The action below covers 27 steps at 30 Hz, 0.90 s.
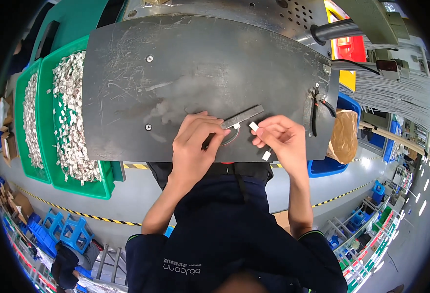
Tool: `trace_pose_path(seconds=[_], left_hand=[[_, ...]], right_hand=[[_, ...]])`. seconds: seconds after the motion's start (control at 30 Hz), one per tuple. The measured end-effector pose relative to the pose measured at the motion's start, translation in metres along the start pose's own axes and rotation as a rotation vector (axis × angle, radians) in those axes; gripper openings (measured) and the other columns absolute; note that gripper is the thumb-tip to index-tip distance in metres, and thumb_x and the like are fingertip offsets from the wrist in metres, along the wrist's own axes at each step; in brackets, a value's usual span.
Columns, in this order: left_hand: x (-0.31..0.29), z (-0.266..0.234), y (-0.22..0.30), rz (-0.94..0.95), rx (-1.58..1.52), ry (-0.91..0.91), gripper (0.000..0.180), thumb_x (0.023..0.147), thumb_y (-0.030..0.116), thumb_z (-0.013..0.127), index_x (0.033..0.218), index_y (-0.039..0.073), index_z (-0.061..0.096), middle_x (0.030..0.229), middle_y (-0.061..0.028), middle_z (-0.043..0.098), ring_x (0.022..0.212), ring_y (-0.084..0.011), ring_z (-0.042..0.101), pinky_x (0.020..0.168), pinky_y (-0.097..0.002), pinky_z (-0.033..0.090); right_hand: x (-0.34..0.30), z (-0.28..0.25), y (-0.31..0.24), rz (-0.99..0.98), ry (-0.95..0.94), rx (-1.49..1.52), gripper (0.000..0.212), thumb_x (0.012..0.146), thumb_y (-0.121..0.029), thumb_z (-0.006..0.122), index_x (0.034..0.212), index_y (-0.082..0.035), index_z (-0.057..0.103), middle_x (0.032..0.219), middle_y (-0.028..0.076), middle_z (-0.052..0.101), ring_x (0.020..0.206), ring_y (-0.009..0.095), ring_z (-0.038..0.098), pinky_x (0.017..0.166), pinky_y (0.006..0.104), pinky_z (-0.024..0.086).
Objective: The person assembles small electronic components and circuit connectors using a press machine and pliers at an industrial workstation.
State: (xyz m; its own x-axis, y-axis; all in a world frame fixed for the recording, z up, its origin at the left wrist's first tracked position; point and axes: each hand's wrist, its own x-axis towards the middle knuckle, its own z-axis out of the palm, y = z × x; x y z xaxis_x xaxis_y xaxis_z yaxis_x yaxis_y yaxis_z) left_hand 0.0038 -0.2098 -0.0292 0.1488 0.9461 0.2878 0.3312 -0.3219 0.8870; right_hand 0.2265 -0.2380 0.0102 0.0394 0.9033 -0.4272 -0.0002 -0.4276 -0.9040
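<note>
Near the front edge of the dark work board (215, 58), both of my hands are at work. My left hand (194, 141) has its fingers curled at the lower left end of a narrow grey bar (244, 115), which slants up to the right. A small white connector (236, 126) lies against the bar's near side, with thin curved wires (232, 139) beside it. My right hand (283, 139) pinches another small white connector (254, 126) between thumb and forefinger. Below that hand a further white connector (266, 155) shows, partly hidden by the palm.
Two green bins (108, 183) of small white parts stand on the left. Cutting pliers (315, 112) with dark handles lie at the board's right side. Beyond are a blue bin (327, 168), brown paper (344, 136) and a bundle of grey wires (395, 95). A metal plate (215, 9) borders the far edge.
</note>
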Motion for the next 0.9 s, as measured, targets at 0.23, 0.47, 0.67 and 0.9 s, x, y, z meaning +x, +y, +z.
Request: trace_pose_path(seconds=[0.23, 0.47, 0.67, 0.9], left_hand=[[0.002, -0.005, 0.001, -0.014, -0.014, -0.018, 0.017, 0.078, -0.002, 0.087, 0.083, 0.001, 0.071, 0.094, -0.0115, 0.079, 0.095, -0.0284, 0.074, 0.097, -0.0461, 0.058], [0.004, -0.004, -0.001, -0.005, -0.023, -0.027, 0.013, 0.080, -0.004, 0.084, 0.082, 0.001, 0.072, 0.096, -0.0115, 0.079, 0.095, -0.0289, 0.074, 0.097, -0.0463, 0.058], [0.004, -0.005, 0.000, -0.019, -0.034, -0.031, 0.012, 0.080, -0.004, 0.083, 0.082, 0.001, 0.072, 0.096, -0.0115, 0.079, 0.096, -0.0291, 0.074, 0.098, -0.0465, 0.058], [0.001, -0.005, 0.002, -0.014, -0.008, -0.038, 0.014, 0.080, -0.002, 0.083, 0.089, 0.003, 0.074, 0.097, -0.0105, 0.077, 0.098, -0.0300, 0.072, 0.099, -0.0465, 0.057]], right_hand=[[0.007, 0.024, 0.004, -0.015, 0.083, 0.133, 0.012, 0.094, 0.010, 0.067, 0.105, 0.006, 0.068, 0.092, 0.017, 0.077, 0.078, 0.020, 0.077, 0.069, 0.0294, 0.061], [0.012, 0.015, 0.002, 0.017, 0.043, 0.169, 0.022, 0.092, 0.013, 0.066, 0.094, -0.003, 0.051, 0.091, 0.019, 0.077, 0.074, 0.020, 0.075, 0.063, 0.0302, 0.058], [0.019, 0.021, 0.003, -0.006, 0.065, 0.173, 0.029, 0.095, 0.008, 0.069, 0.092, -0.008, 0.045, 0.088, 0.017, 0.076, 0.069, 0.018, 0.072, 0.061, 0.0281, 0.056], [0.008, 0.026, -0.013, -0.227, 0.427, -0.575, 0.023, 0.092, -0.003, 0.079, 0.089, 0.000, 0.056, 0.076, 0.008, 0.073, 0.063, 0.014, 0.067, 0.063, 0.0282, 0.054]])
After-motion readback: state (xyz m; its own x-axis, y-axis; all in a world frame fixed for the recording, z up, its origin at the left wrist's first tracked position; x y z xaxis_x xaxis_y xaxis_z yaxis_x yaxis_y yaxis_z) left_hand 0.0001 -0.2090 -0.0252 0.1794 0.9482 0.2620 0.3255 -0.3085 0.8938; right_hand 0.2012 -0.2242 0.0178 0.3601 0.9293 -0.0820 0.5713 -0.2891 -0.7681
